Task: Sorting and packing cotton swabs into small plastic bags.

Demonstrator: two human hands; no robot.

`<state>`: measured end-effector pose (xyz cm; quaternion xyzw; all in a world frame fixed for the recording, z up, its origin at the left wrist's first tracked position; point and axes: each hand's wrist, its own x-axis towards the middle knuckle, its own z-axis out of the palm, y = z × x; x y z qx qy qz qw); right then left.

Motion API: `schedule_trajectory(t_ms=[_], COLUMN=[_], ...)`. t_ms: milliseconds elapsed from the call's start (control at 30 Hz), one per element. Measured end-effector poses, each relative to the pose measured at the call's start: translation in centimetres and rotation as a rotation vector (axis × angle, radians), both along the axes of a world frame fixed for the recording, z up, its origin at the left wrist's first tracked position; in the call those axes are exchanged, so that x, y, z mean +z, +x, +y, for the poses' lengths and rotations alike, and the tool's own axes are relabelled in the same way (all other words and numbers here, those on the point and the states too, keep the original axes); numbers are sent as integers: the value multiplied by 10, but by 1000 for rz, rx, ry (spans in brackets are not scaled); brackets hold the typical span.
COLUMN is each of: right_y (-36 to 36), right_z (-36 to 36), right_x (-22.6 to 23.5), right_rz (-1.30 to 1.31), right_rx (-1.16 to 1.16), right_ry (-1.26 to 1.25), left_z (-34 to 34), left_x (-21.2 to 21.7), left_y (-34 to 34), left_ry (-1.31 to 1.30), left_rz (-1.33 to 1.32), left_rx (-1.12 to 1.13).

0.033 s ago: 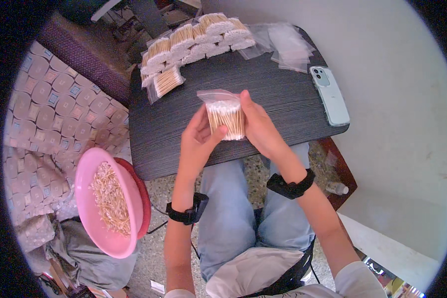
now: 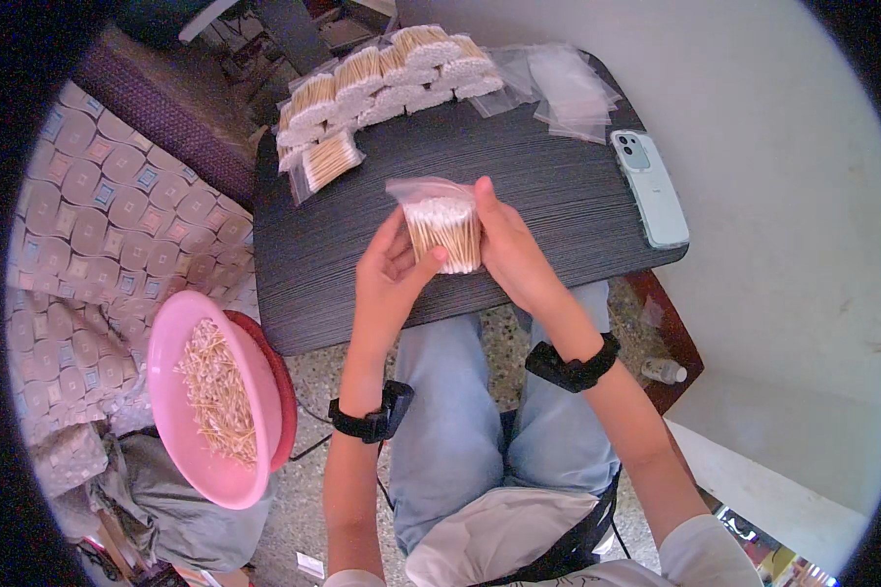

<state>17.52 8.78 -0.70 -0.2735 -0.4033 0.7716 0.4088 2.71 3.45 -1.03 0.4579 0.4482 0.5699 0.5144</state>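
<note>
Black wood-grained surface (image 2: 313, 264). Over its near part, left hand (image 2: 392, 274) and right hand (image 2: 514, 252): grip closed around one filled clear plastic bag of white-tipped wooden swabs (image 2: 445, 243). Done: stacked filled swab bags (image 2: 392, 76), far edge. Left: flat empty clear bags (image 2: 570, 90); loose swabs (image 2: 215, 396) in a pink plastic basin (image 2: 181, 430). We cannot tell whether the held bag's mouth is sealed; right fingers mostly hidden, stack's rear obscured.

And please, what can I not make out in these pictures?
Head view: right hand, most fingers hidden by the bag or the hand itself.
Head view: left hand, some fingertips hidden by the bag.
Head view: bag top, too small to tell if closed.
Head view: swabs in the pink bowl, overlapping and too small to count.
Head view: phone, screen hidden, back facing up.
</note>
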Motion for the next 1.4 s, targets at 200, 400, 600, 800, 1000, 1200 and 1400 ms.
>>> schedule_trajectory(t_ms=[200,400,600,800,1000,1200,1400], right_y=[-9,-5,-2,-21,-15,-5,-5], right_z=[-1,3,-4,-7,-3,-2,-3], right_x=[-3,-8,2,0,-21,-14,-16], right_rz=[12,-140,-497,-498,-549,-559,-497], right_rx=[-174,-65,-84,-241,-392,-258,-208], right_ry=[320,395,618,642,761,665,631], left_z=[2,2,4,5,8,6,6], left_x=[-7,-5,-18,-22,-21,-15,-18], left_y=[-3,1,-4,0,-8,-4,-9], left_ry=[87,52,123,132,24,72,-5], left_rz=[124,-39,75,58,-257,-101,-117], left_rx=[91,120,147,252,294,225,177])
